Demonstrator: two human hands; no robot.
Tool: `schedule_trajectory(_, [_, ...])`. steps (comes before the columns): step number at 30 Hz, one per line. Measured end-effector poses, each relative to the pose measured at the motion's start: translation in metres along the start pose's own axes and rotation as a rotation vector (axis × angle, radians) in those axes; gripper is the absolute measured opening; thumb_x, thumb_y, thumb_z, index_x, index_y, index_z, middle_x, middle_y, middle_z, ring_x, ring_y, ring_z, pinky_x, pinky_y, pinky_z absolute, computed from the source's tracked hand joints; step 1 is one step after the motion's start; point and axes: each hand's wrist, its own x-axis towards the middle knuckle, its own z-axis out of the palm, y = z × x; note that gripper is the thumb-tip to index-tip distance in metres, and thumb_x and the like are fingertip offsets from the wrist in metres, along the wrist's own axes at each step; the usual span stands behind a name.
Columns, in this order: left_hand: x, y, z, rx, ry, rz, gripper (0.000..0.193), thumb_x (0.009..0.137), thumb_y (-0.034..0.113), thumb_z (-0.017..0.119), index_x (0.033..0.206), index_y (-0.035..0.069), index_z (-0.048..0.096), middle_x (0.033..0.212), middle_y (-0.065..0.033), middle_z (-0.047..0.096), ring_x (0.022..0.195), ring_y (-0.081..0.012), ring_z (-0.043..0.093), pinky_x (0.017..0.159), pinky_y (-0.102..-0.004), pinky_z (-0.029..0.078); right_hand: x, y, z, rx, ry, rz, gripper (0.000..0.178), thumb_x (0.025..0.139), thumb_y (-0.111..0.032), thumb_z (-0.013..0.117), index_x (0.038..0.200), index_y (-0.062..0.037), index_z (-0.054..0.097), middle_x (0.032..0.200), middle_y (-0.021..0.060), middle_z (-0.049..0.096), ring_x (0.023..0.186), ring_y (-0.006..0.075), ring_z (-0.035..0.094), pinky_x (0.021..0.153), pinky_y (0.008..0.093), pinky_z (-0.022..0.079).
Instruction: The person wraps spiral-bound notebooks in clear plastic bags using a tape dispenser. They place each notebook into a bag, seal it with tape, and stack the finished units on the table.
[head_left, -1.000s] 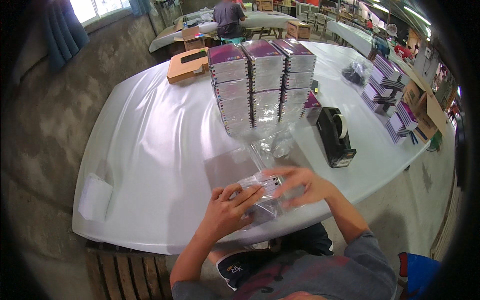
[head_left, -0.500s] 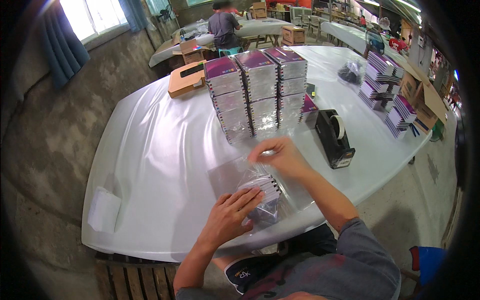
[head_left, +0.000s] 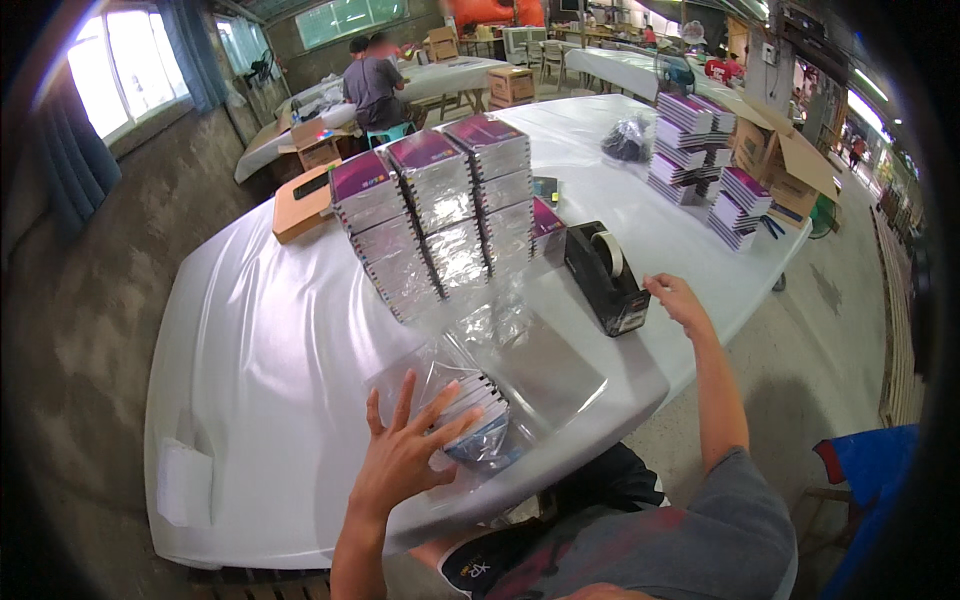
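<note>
My left hand (head_left: 415,435) spreads its fingers over a small stack of spiral-bound booklets (head_left: 478,408) near the table's front edge. Clear plastic film (head_left: 440,362) lies loosely around that stack; fingertips rest on or just above it. To the right, my right hand (head_left: 682,303) is raised by the front end of a black tape dispenser (head_left: 608,280). Its thumb and fingers are pinched together; whatever is between them is too small to make out. A clear sheet or bag (head_left: 550,372) lies flat between the stack and the dispenser.
Tall piles of film-wrapped purple booklets (head_left: 425,215) stand behind the work spot. More booklets (head_left: 685,150) are stacked at the far right, next to open cartons (head_left: 785,165). A flat brown box (head_left: 302,205) sits at the back left, a white packet (head_left: 185,483) at the left edge. Another person (head_left: 375,90) sits beyond.
My right hand has moved from above the wrapped stack rightward to the dispenser's front end. My left hand's fingers have spread apart. The view has swung to the right.
</note>
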Motion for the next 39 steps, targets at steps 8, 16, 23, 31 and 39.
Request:
schedule_trajectory(8, [-0.001,0.001,0.002,0.002,0.048,0.01,0.084,0.053,0.028,0.082,0.128,0.045,0.049,0.147,0.0078,0.033,0.142,-0.0295,0.01,0.109,-0.0542,-0.011,0.016,0.018,0.026,0.369,-0.097,-0.009,0.03,0.082,-0.032,0.066,0.092,-0.0043,0.069,0.113,0.0116,0.061,0.127,0.0245,0.038,0.102,0.0453,0.026])
schedule_trajectory(16, [-0.002,-0.001,0.001,0.028,0.006,-0.006,0.086,0.053,0.03,0.083,0.13,0.047,0.047,0.148,0.0077,0.033,0.143,-0.0295,0.007,0.107,-0.0577,-0.012,-0.013,0.024,0.055,0.924,0.138,-0.077,0.015,0.079,-0.016,0.07,0.085,-0.0019,0.071,0.14,0.0151,0.038,0.134,0.0218,0.03,0.103,0.039,0.028])
schedule_trajectory(23, [-0.002,0.002,-0.001,0.028,-0.061,-0.047,0.087,0.054,0.031,0.083,0.13,0.047,0.046,0.149,0.0082,0.03,0.143,-0.0308,0.004,0.106,-0.0586,-0.013,-0.032,0.044,0.05,0.203,0.385,-0.307,0.007,0.073,-0.016,0.073,0.078,-0.011,0.072,0.14,0.01,0.038,0.135,0.0247,0.028,0.105,0.0479,0.025])
schedule_trajectory(31, [-0.002,0.001,0.001,0.019,-0.034,-0.029,0.088,0.054,0.03,0.084,0.13,0.047,0.045,0.149,0.0083,0.029,0.142,-0.0324,0.001,0.106,-0.0595,-0.014,-0.05,0.019,0.039,-0.389,0.494,-0.075,0.01,0.07,-0.019,0.076,0.077,-0.0132,0.072,0.136,0.0016,0.042,0.126,0.0247,0.034,0.096,0.0638,0.023])
schedule_trajectory(39, [-0.001,-0.001,0.007,0.072,-0.027,-0.011,0.093,0.052,0.034,0.084,0.132,0.051,0.039,0.15,0.0078,0.027,0.142,-0.0343,-0.001,0.106,-0.0599,-0.015,-0.082,-0.06,0.027,0.333,-0.2,-0.234,0.028,0.078,-0.006,0.067,0.105,-0.0113,0.069,0.067,0.0028,0.065,0.047,0.003,0.045,0.041,0.0178,0.034])
